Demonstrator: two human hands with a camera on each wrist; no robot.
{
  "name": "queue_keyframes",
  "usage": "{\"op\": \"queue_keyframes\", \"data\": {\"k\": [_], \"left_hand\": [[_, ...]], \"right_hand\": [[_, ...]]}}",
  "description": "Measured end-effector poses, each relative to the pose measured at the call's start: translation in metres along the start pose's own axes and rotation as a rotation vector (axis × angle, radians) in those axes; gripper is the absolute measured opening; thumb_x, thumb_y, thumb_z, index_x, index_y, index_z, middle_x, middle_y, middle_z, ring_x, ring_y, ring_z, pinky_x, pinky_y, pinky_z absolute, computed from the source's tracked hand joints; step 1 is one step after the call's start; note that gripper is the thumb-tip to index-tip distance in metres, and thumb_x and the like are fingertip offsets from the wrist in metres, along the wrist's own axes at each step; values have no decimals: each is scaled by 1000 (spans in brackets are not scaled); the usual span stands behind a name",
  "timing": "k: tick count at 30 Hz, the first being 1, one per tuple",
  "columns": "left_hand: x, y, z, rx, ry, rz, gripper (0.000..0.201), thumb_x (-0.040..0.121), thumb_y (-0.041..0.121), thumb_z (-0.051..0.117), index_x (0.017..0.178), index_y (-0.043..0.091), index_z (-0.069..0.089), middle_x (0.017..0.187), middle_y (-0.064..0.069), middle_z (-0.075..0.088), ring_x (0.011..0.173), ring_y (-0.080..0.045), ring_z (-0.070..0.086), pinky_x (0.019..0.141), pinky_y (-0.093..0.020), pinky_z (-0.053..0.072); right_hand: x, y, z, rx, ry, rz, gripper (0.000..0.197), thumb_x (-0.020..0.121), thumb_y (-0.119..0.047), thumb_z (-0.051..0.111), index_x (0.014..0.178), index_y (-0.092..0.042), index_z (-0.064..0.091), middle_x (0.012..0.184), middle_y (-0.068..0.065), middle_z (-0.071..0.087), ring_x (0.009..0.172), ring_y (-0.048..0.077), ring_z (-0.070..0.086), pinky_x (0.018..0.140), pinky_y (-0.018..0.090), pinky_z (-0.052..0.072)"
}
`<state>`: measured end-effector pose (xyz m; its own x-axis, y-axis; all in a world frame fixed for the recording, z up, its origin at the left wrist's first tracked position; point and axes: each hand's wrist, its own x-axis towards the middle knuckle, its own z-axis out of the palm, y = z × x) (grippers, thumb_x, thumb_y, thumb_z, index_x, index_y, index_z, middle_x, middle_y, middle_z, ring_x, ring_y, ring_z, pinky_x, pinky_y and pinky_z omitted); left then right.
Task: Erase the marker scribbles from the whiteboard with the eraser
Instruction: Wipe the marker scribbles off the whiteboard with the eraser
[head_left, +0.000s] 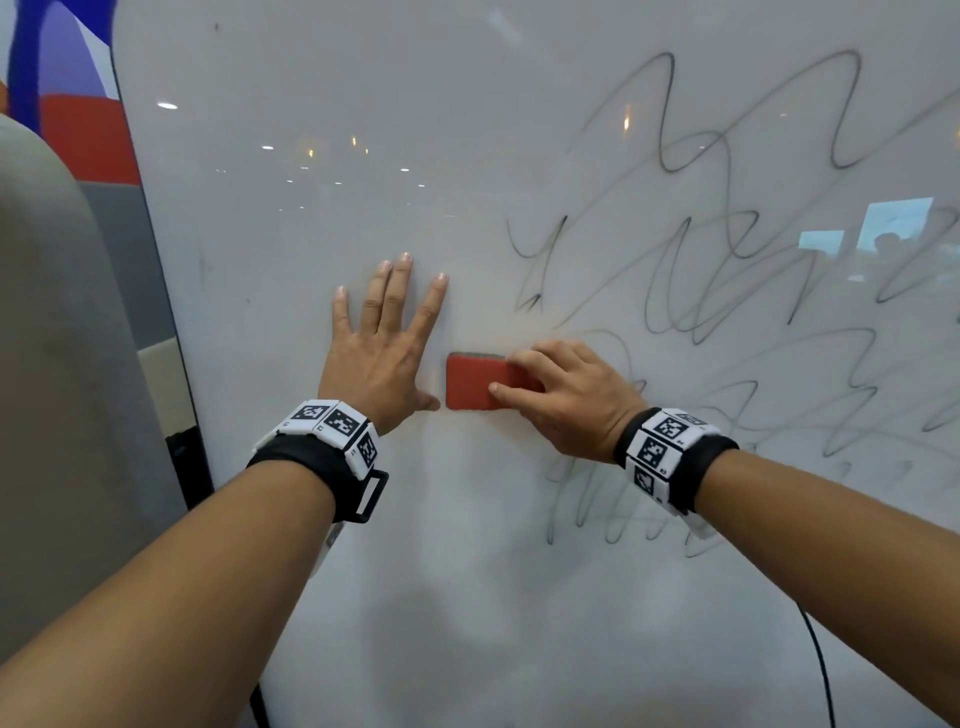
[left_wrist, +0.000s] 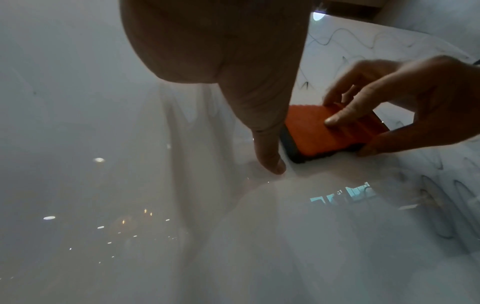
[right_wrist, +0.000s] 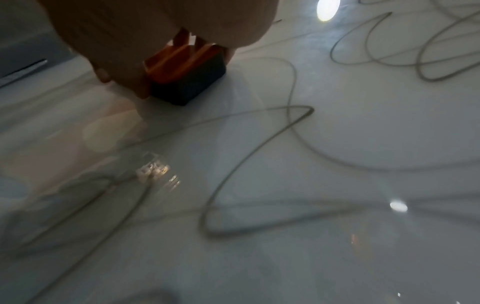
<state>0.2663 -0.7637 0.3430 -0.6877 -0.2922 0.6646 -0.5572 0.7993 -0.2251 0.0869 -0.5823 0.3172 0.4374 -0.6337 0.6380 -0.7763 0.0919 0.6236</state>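
Head view, left to right: the left hand (head_left: 382, 345) lies flat on a bare stretch of the whiteboard (head_left: 311, 208), fingers straight and spread, holding nothing and seemingly bracing the panel. Just right of its thumb, the right hand (head_left: 566, 395) grips the orange eraser (head_left: 475, 383), fingers curled over its top edge and the thumb across its back, the dark felt face pressed against the board. Right of the grip, and also above and below it, the marker scribbles (head_left: 727, 249) loop across the surface, apparently untouched apart from a faint smear beside the eraser. Wiping looks barely begun, with nearly all the lines left to clear. Next, the eraser probably needs firm, overlapping strokes away from the bracing hand and into the lines, its felt kept flat to the board.
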Motion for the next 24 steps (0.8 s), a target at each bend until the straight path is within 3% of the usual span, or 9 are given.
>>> {"op": "queue_keyframes", "data": {"k": [2,6,8,15,20,24], "left_hand": [[6,-3,-6,-2,0,-2,150,55,67,84,152,29,-24,159,-9,-26,150,-26,-15,117,-61,5],[24,-4,-22,-20,-6,2,150,56,68,83,151,30,-27,159,-7,-29,150,-26,-19,119,-60,3],[29,-3,-26,-17,-16,10,150,57,68,82,151,29,-28,159,-6,-30,150,-26,-20,119,-59,2],[30,-1,-28,-9,-40,13,148,59,72,79,150,28,-31,157,-6,-33,149,-27,-23,119,-62,5],[30,-2,-29,-18,-19,14,148,58,70,80,151,29,-28,158,-6,-31,149,-27,-21,119,-61,4],[30,-3,-31,-9,-20,13,147,59,70,80,151,30,-28,159,-6,-28,150,-26,-19,119,-61,5]], "right_hand": [[9,12,-6,5,-10,-22,34,80,-14,69,114,-20,71,111,14,65,90,34,59,76,41,47],[36,36,-19,-36,94,161,36,81,-21,66,117,-20,71,114,15,64,95,32,52,74,41,43],[35,32,-16,-53,111,183,38,81,-21,65,118,-20,71,116,15,63,98,32,50,74,41,42],[25,35,-16,-34,18,-18,31,85,-19,66,116,-21,71,114,14,65,93,33,58,77,41,45],[37,45,-24,-70,123,139,28,90,-24,62,116,-21,72,114,15,65,93,35,58,76,41,44],[27,37,-17,-45,67,36,30,87,-19,65,116,-19,72,114,16,65,92,36,60,76,43,48]]}}
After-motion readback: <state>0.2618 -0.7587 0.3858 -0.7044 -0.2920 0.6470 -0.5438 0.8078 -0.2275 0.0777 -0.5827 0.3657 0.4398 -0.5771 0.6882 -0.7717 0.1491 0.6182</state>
